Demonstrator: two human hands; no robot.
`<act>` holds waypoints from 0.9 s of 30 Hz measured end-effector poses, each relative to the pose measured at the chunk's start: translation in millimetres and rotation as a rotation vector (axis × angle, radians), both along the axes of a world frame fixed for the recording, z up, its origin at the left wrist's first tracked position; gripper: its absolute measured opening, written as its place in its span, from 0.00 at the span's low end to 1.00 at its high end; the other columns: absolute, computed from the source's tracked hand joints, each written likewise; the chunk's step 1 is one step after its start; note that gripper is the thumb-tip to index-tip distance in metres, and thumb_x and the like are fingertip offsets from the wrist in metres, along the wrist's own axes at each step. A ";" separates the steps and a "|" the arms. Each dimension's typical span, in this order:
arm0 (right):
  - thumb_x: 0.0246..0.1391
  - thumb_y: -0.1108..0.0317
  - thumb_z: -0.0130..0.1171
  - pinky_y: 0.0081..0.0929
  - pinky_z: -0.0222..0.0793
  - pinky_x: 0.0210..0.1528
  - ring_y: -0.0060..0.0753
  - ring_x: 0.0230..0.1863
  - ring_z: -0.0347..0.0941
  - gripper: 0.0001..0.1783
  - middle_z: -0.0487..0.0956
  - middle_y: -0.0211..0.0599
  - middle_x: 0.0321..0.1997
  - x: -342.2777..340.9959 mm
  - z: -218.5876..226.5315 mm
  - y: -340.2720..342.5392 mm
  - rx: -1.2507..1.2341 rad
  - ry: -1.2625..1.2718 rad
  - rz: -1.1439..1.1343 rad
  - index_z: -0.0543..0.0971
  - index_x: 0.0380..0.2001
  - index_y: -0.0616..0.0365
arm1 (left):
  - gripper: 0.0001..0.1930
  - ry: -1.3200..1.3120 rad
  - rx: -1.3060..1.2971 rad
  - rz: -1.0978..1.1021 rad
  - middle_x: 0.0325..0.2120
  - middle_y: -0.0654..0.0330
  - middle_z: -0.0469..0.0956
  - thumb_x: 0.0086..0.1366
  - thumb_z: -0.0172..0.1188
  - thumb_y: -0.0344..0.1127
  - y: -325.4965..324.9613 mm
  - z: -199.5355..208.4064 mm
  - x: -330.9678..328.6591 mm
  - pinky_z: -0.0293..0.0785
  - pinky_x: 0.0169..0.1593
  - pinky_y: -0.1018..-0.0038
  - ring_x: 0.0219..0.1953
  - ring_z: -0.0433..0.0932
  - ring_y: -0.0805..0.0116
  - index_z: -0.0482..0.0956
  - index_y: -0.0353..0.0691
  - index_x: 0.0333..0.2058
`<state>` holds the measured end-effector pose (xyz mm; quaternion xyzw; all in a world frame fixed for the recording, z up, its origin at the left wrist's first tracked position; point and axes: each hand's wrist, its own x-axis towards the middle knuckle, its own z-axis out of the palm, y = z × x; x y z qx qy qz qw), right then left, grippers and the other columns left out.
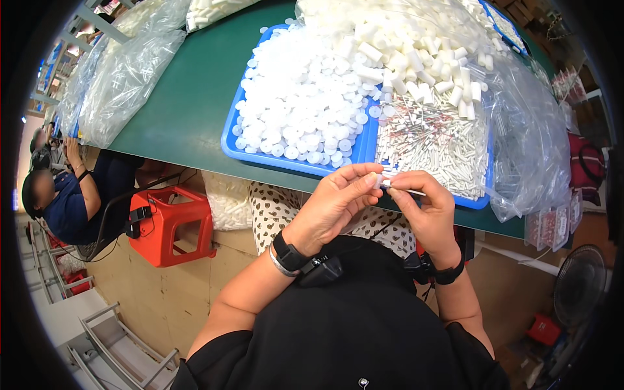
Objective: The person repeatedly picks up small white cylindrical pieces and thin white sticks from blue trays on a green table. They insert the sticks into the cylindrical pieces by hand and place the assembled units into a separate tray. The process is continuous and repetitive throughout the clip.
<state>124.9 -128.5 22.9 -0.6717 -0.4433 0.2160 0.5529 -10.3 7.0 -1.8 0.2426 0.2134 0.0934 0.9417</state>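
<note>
My left hand (335, 205) pinches a small whitish piece (378, 181) between thumb and fingers; it looks like one of the translucent discs, but fingertips cover much of it. My right hand (426, 205) is closed on a thin white stick (413, 192), its inner end meeting the piece in my left hand. Both hands meet over the front edge of the trays. Beyond them, a blue tray (232, 144) is heaped with translucent white discs (292, 97). To its right, another blue tray (480, 203) holds many thin white sticks (429, 153), some with reddish parts.
White foam-like cylinders (416, 58) pile up behind the sticks. Clear plastic bags (530, 130) lie at the right of the green table (188, 117), more (133, 78) at the left. A red stool (172, 224) stands at left, near a seated person (68, 201). A fan (580, 283) stands lower right.
</note>
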 end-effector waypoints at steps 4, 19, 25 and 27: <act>0.55 0.77 0.62 0.26 0.75 0.34 0.29 0.32 0.80 0.05 0.83 0.36 0.34 -4.8 7.6 0.8 -0.097 -0.075 -0.065 0.80 0.36 0.65 | 0.16 0.042 0.069 0.041 0.35 0.63 0.79 0.68 0.60 0.33 -1.5 3.7 1.2 0.76 0.44 0.81 0.38 0.78 0.78 0.75 0.33 0.51; 0.60 0.72 0.60 0.13 0.65 0.22 0.13 0.20 0.70 0.07 0.82 0.31 0.27 -22.4 -8.5 9.3 -0.132 0.272 -0.176 0.82 0.39 0.65 | 0.16 -0.008 0.007 0.202 0.34 0.63 0.79 0.69 0.60 0.38 -20.5 -14.0 7.8 0.74 0.44 0.80 0.37 0.76 0.77 0.76 0.33 0.49; 0.59 0.73 0.61 0.17 0.64 0.22 0.14 0.20 0.69 0.07 0.81 0.32 0.25 -25.2 -22.3 8.5 -0.056 -0.096 -0.217 0.82 0.39 0.65 | 0.13 -0.025 -0.073 0.204 0.37 0.63 0.80 0.68 0.60 0.37 -28.7 -18.4 9.4 0.73 0.45 0.80 0.40 0.77 0.76 0.77 0.36 0.47; 0.59 0.73 0.62 0.18 0.65 0.22 0.15 0.20 0.70 0.08 0.81 0.33 0.24 -23.5 -22.9 6.9 -0.078 -0.045 -0.214 0.81 0.40 0.65 | 0.13 -0.013 -0.080 0.205 0.38 0.63 0.80 0.68 0.60 0.36 -28.6 -17.9 10.4 0.73 0.45 0.80 0.40 0.77 0.76 0.77 0.36 0.47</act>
